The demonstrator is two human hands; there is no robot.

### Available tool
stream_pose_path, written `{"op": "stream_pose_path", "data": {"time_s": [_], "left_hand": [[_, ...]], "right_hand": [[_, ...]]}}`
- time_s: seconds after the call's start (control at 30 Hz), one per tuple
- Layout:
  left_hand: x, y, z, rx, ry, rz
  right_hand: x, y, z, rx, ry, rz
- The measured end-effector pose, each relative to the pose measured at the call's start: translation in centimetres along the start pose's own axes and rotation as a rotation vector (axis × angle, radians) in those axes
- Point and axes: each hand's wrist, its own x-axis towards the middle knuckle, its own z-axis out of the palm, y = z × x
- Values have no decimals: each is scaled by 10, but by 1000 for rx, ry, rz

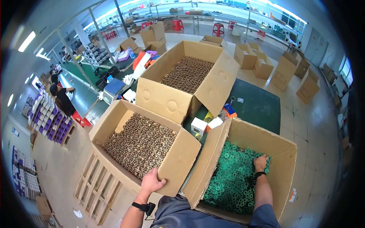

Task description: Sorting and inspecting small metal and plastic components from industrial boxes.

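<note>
My left hand (152, 181) grips the near rim of an open cardboard box (156, 192), its thumb on the outer flap. Small round brownish metallic parts (138, 144) fill much of that box. At the right, my right hand (261, 162) reaches into another open cardboard box (279, 148). Its curled fingers touch a heap of green ring-shaped parts (232, 174); whatever lies inside them is hidden. Behind these two stands a larger open box (167, 98), with more dark brown round parts (188, 74) in it.
Small white boxes (199, 126) and an orange-and-blue item (229, 110) lie on a dark green tabletop (258, 104) between the cartons. A wooden pallet (97, 186) is on the floor at left. Empty cartons (284, 70) stand farther back. Another person (62, 98) works at far left.
</note>
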Motion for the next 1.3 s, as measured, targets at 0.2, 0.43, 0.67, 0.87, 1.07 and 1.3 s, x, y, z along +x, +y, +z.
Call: {"op": "stream_pose_path", "data": {"time_s": [0.2,0.43,0.67,0.87,1.07,1.3], "left_hand": [[-2,-5,0,10,-5,-20],[-6,-7,2,26,-9,-17],[-5,-5,0,14,-17,15],[-7,-16,8,-29,44,51],[-19,-18,1,4,45,-4],[-19,-23,7,-35,88,32]], "right_hand": [[13,-2,12,-44,-27,-48],[8,14,18,-46,-5,-206],[7,19,18,-58,39,-220],[1,8,14,-113,12,-301],[-2,-17,30,-73,-59,-383],[-19,-18,-9,338,-209,-67]]}}
